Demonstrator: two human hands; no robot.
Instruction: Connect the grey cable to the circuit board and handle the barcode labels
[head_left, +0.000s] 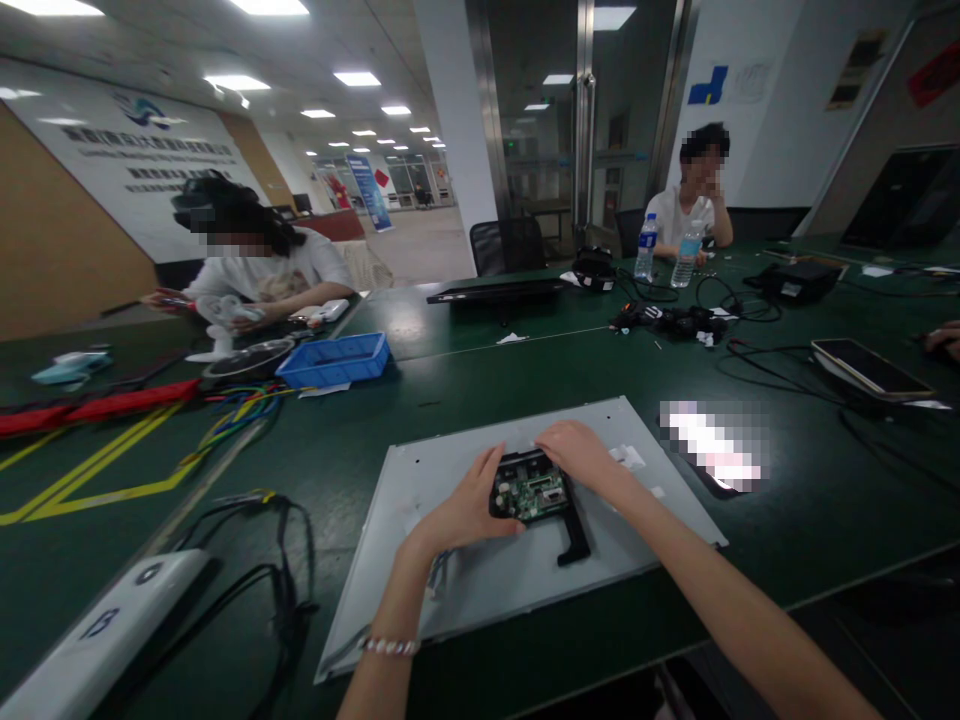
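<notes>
A green circuit board in a black casing rests on a pale grey metal panel. My left hand grips the casing's left side, its thumb along the near edge and its fingers at the far left corner. My right hand is closed at the far right corner; its fingertips are partly hidden behind the casing's edge. From the casing's right side a black hooked arm juts toward me. Near my left wrist, small metallic parts lie on the panel, partly covered by the hand.
Right of the panel lies a lit phone. A blue basket, a white power bank-like box with black cables, and bottles stand around the green table. One person sits left, another at the far right.
</notes>
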